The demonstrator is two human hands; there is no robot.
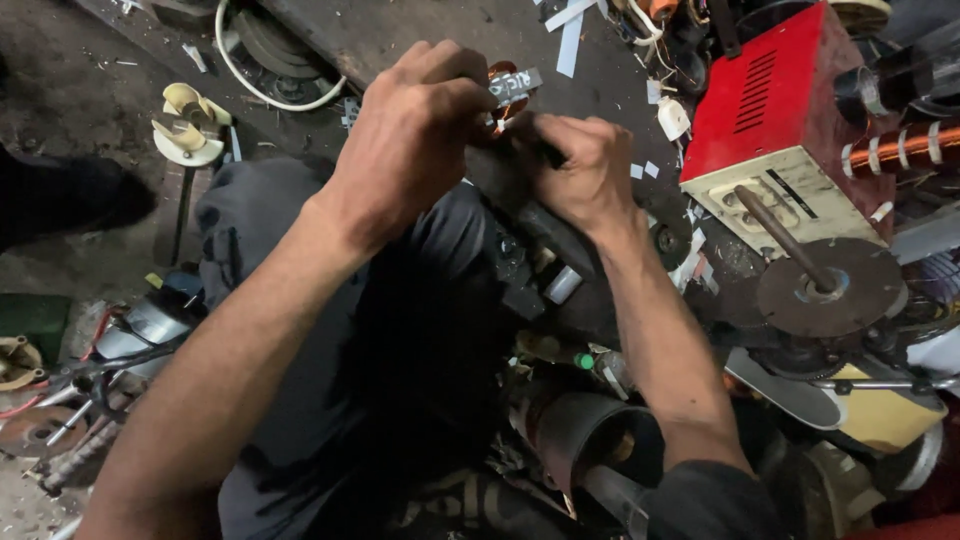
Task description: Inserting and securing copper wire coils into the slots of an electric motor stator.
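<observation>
Left hand [410, 140]: pinching copper coil [508, 88] | Right hand [580, 170]: fingers pressed on same coil | Near: red machine [770, 100], round disc [830, 290]

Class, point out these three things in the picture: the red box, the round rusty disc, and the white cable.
red box [775, 85], head view, on its red top face.
round rusty disc [865, 290], head view, on its flat face.
white cable [262, 92], head view, on its curved run.
</observation>
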